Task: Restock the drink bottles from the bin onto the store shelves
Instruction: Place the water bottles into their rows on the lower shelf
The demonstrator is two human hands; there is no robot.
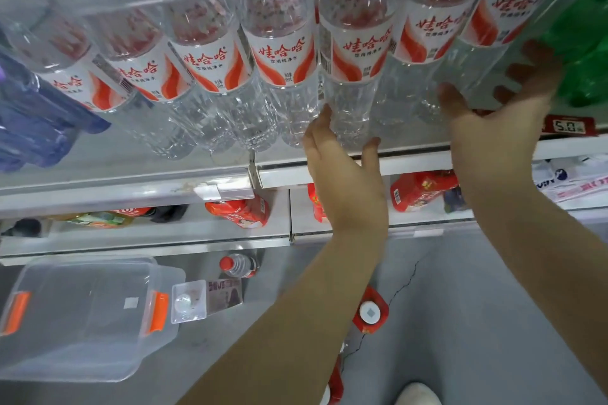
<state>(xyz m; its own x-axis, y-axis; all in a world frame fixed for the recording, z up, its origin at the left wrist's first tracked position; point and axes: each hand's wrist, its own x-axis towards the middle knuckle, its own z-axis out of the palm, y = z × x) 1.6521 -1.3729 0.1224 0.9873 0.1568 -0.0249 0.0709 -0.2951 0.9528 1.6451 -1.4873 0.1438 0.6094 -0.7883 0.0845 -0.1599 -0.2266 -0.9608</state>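
Observation:
A row of several clear water bottles with red-and-white labels stands on the upper shelf [414,164]. My left hand [345,181] grips the base of one water bottle [353,52] in the middle of the row, thumb on its right side. My right hand [493,128] grips the base of another water bottle [493,26] at the right end, next to a green bottle [585,39]. The clear plastic bin [82,316] with orange latches sits on the floor at the lower left; nothing shows inside it.
Purple bottles [36,115] stand at the shelf's left end. Red-labelled bottles [240,212] lie on the lower shelves. Loose on the floor stand a red-capped water bottle [238,265], a clear box [189,302] and a red bottle [370,311]. A price tag [567,126] hangs on the shelf edge.

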